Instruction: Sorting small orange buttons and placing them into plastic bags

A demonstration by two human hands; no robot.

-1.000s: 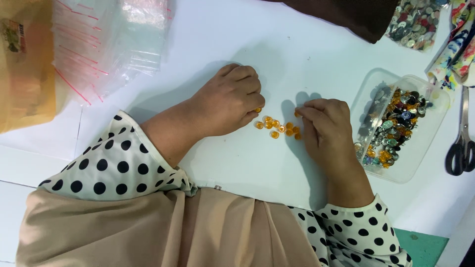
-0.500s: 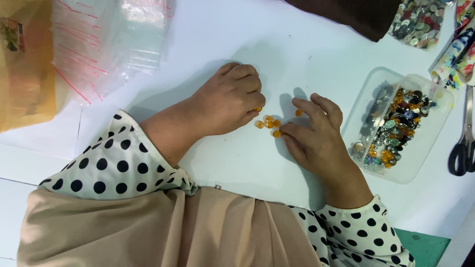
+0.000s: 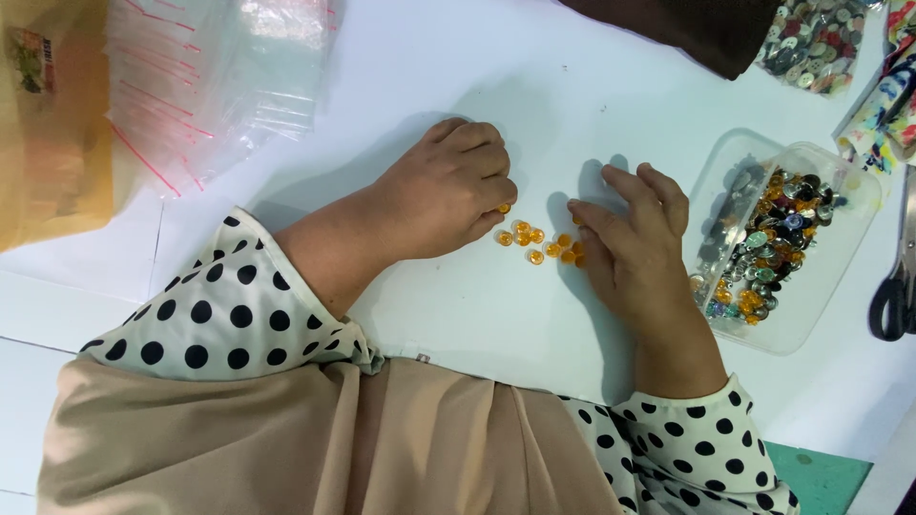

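Two hands on a white bench [image 3: 496, 86], sleeves white with black dots. Largest item: stack of clear zip bags [image 3: 215, 81] top left, next to a yellow envelope [image 3: 48, 124]. Clear plastic tray [image 3: 811, 305] of mixed buttons sits just right of the right hand; scissors [image 3: 892, 286] at the right edge. Left hand [image 3: 448, 195] is curled knuckles-up, fingers pinched on one orange bead (only partly visible at the fingertips). Right hand [image 3: 634, 253] lies flat, fingers loosely spread, holding nothing, tips touching the bead cluster. Orange beads [image 3: 539, 243] lie loose on the bench between the two hands.
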